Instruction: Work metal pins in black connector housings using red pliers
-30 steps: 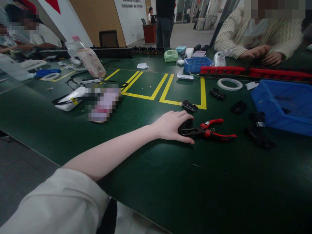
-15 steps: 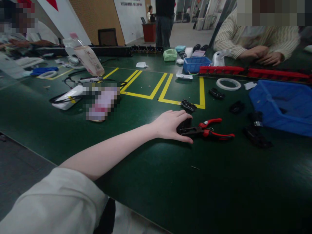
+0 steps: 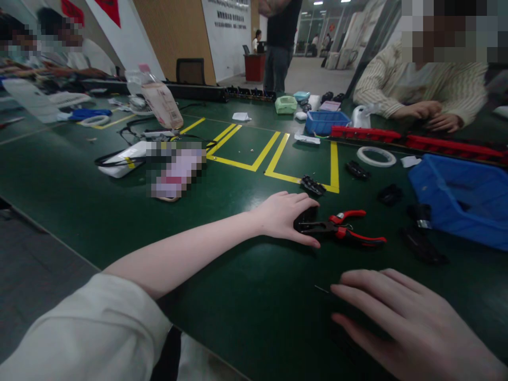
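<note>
My left hand (image 3: 282,216) lies on the green table (image 3: 246,296), its fingers and thumb curled around a small black part (image 3: 305,218). The palm and fingers cover much of that part. Pliers with red and black handles (image 3: 343,228) lie just to the right, their jaws reaching in between my thumb and fingers against the black part. My right hand (image 3: 400,317) hovers low at the bottom right, thumb and fingers apart, with nothing visible between them. Close to its fingertips a thin metal pin (image 3: 320,288) rests on the table.
Loose black parts (image 3: 391,194) lie beside a large blue bin (image 3: 468,196) on the right. A roll of white tape (image 3: 376,156) sits behind them. To the left are a phone (image 3: 178,174) and a bottle (image 3: 161,103). Across the table, a person in striped sleeves (image 3: 381,84) sits.
My right hand has come into view from the bottom right, reaching near the thin pin. My left hand keeps its place around the black part. The camera view has tilted slightly up.
</note>
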`<state>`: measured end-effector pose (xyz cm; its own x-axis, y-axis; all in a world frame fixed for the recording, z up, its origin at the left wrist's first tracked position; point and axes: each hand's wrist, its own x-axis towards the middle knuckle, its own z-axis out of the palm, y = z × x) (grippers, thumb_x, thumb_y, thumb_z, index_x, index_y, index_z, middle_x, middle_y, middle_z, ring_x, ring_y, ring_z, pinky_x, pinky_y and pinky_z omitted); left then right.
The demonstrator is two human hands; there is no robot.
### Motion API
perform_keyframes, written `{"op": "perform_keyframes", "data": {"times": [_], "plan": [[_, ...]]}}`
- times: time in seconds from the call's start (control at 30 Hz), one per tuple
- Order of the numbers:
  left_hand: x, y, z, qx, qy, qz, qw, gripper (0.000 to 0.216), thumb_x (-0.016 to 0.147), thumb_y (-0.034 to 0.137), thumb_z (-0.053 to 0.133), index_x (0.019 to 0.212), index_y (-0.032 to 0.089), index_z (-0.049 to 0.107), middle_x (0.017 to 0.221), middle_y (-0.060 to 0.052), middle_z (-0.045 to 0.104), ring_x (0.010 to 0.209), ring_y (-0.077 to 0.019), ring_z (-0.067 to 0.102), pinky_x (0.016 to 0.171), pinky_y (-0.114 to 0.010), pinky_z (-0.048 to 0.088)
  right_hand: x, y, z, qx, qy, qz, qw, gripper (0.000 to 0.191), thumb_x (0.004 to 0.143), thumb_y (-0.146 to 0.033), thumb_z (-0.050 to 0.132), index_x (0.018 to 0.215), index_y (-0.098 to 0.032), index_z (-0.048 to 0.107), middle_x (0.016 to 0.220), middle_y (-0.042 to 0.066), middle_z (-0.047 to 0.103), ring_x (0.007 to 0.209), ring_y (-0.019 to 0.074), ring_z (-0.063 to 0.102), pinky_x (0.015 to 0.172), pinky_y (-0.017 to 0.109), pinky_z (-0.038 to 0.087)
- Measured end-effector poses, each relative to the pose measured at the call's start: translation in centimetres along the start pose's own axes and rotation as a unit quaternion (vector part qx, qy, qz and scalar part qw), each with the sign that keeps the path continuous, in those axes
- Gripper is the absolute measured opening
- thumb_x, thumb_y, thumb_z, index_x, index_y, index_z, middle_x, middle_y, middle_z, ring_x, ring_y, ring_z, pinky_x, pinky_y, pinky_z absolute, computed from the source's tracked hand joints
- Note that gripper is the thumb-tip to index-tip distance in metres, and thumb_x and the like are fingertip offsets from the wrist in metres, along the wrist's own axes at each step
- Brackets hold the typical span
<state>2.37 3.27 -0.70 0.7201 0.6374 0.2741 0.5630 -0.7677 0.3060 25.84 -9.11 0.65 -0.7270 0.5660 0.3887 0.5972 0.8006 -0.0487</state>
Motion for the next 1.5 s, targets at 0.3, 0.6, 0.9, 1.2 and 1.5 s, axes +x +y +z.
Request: {"op": "perform_keyframes", "data": {"times": [0.3,0.6,0.9,1.2,1.5], "plan": [[0.0,0.1,-0.2,0.007,-0.012,-0.004,1.000,0.077,0.069,0.069,0.066,0.120,0.014,0.050,0.114,-0.010,0.064,0.101,-0.0265,0.062,0.085,-0.036,0.043,2.4,-0.4,1.1,-0.039,-0.028,-0.044,0.998,0.035,0.092,-0.008,0.032,0.081,-0.019,0.063,0.076,0.002,0.067,0.061,0.0137,0.059,0.058,0.029,0.040],[0.0,0.1,-0.2,0.006,-0.022,-0.002,1.000,0.077,0.069,0.069,0.066,0.122,0.016,0.049,0.115,-0.010,0.063,0.101,-0.0269,0.062,0.087,-0.036,0.043,4.6,2.5,1.0,-0.016,0.002,0.010,1.000,0.016,0.092,-0.018,0.039,0.082,-0.019,0.052,0.069,0.001,0.060,0.059,0.0139,0.054,0.058,0.027,0.039],[0.0,0.2,-0.4,0.013,-0.028,0.005,1.000,0.076,0.070,0.070,0.064,0.122,0.016,0.050,0.114,-0.011,0.063,0.099,-0.0270,0.061,0.086,-0.037,0.044,8.8,9.4,3.7,0.030,-0.026,0.103,0.994,0.017,0.091,-0.025,0.037,0.080,-0.021,0.049,0.079,0.007,0.059,0.075,0.0222,0.054,0.068,0.036,0.044],[0.0,0.1,-0.4,0.022,-0.027,0.018,0.999,0.079,0.070,0.070,0.064,0.124,0.014,0.050,0.113,-0.010,0.063,0.100,-0.0264,0.061,0.086,-0.037,0.044,9.9,11.5,4.4,0.078,-0.085,0.118,0.986,0.012,0.084,-0.024,0.045,0.078,-0.022,0.054,0.078,0.006,0.063,0.072,0.0204,0.059,0.065,0.033,0.048],[0.0,0.0,-0.2,0.018,-0.021,0.014,1.000,0.077,0.070,0.071,0.063,0.123,0.015,0.050,0.113,-0.009,0.063,0.099,-0.0266,0.061,0.085,-0.036,0.044,8.7,10.9,2.8,0.092,-0.095,0.114,0.985,0.040,0.095,-0.041,0.032,0.104,-0.018,0.063,0.100,0.012,0.063,0.093,0.0247,0.058,0.084,0.043,0.047]]}}
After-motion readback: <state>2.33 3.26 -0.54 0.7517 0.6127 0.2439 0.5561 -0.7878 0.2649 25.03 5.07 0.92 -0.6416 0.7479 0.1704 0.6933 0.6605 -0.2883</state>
